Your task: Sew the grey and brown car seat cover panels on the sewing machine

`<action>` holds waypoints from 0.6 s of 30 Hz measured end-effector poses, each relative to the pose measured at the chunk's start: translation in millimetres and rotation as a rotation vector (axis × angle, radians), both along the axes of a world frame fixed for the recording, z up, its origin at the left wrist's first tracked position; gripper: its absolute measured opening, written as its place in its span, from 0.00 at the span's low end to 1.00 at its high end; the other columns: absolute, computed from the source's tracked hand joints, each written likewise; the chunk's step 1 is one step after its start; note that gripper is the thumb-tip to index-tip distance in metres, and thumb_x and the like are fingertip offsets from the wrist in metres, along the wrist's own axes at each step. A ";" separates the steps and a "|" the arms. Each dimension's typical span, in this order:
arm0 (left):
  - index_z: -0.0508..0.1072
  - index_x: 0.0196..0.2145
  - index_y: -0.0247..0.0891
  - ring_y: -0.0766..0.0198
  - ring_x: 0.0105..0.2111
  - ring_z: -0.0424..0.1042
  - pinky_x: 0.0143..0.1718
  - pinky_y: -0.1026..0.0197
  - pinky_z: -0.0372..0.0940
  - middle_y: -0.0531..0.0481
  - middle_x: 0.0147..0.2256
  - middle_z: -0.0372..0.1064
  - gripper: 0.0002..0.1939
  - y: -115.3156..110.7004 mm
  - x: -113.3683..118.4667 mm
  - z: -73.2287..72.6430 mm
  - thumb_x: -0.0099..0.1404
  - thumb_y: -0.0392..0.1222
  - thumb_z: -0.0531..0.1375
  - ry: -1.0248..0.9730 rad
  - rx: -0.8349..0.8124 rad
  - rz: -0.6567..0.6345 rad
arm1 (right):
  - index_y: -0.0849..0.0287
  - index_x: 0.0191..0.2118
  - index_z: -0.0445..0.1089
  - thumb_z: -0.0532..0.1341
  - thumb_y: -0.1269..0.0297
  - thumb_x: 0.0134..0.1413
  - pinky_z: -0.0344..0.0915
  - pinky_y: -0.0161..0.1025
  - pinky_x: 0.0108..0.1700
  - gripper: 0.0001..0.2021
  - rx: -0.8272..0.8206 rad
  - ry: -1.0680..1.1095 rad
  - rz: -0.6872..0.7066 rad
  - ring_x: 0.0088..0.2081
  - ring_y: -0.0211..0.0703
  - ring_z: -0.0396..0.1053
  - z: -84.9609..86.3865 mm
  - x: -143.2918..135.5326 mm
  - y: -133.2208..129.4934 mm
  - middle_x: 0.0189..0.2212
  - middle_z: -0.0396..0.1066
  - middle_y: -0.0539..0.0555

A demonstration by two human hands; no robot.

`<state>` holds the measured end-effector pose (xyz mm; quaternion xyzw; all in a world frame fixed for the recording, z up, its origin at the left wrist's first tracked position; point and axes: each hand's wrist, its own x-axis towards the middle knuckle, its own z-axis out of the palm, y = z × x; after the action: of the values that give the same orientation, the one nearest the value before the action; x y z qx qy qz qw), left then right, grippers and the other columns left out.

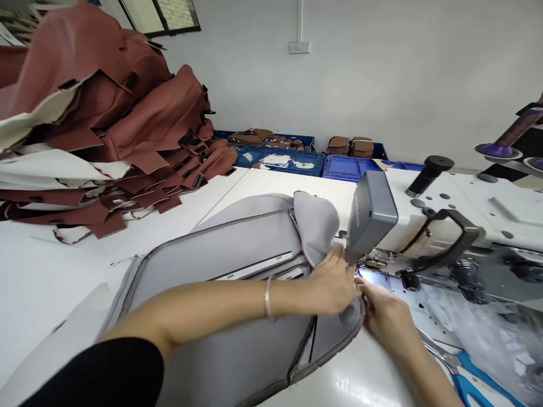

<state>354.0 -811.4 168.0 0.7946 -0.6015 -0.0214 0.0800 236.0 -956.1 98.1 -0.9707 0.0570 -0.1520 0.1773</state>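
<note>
A large grey sewn cover [229, 237] lies inside out on the white table, with dark seam edges and pale strips. My left hand [333, 282] reaches across it and presses on the cloth beside the sewing machine's needle area, its fingers bent over the fabric. My right hand [382, 308] pinches the cover's edge just right of the left one, close to the lit stitching spot. The sewing machine [371, 215] stands over both hands, and its grey head hides part of the left fingertips.
Reddish-brown covers [139, 113] are piled at the left. Blue crates [280, 161] with brown pieces stand along the wall. Blue-handled scissors [470, 373] lie at the lower right beside clear plastic [475, 328]. Thread spools [509, 135] stand at the right.
</note>
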 end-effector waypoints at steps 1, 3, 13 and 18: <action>0.64 0.54 0.26 0.47 0.58 0.51 0.57 0.48 0.47 0.32 0.56 0.58 0.29 20.1 -11.4 4.5 0.66 0.54 0.51 -0.074 -0.021 -0.049 | 0.56 0.45 0.69 0.49 0.70 0.49 0.61 0.36 0.29 0.19 0.104 0.053 -0.065 0.28 0.42 0.69 2.2 -2.1 -5.0 0.33 0.74 0.52; 0.61 0.56 0.28 0.43 0.61 0.43 0.58 0.44 0.43 0.33 0.61 0.48 0.35 62.3 -35.3 7.0 0.63 0.60 0.52 -0.199 0.043 -0.164 | 0.56 0.46 0.69 0.51 0.64 0.50 0.65 0.39 0.33 0.18 0.383 0.102 -0.263 0.28 0.44 0.71 8.0 -8.4 -12.8 0.31 0.74 0.52; 0.46 0.64 0.34 0.55 0.28 0.70 0.26 0.60 0.59 0.38 0.35 0.72 0.44 108.5 -41.1 76.2 0.51 0.35 0.59 0.057 0.630 -0.288 | 0.66 0.30 0.70 0.72 0.52 0.32 0.71 0.41 0.35 0.23 1.723 -0.016 -0.472 0.29 0.46 0.71 29.1 -10.1 49.8 0.26 0.73 0.58; 0.74 0.39 0.33 0.57 0.28 0.69 0.24 0.62 0.59 0.44 0.26 0.71 0.17 65.3 -39.4 145.5 0.49 0.31 0.57 0.218 0.645 -0.320 | 0.63 0.30 0.68 0.73 0.53 0.23 0.69 0.41 0.30 0.26 1.787 -0.158 -0.443 0.30 0.49 0.71 18.0 10.5 74.4 0.26 0.72 0.55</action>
<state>314.5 -746.1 313.6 0.6680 -0.6683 -0.3063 -0.1153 246.5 -881.6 116.1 -0.4271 0.3252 -0.1477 0.8307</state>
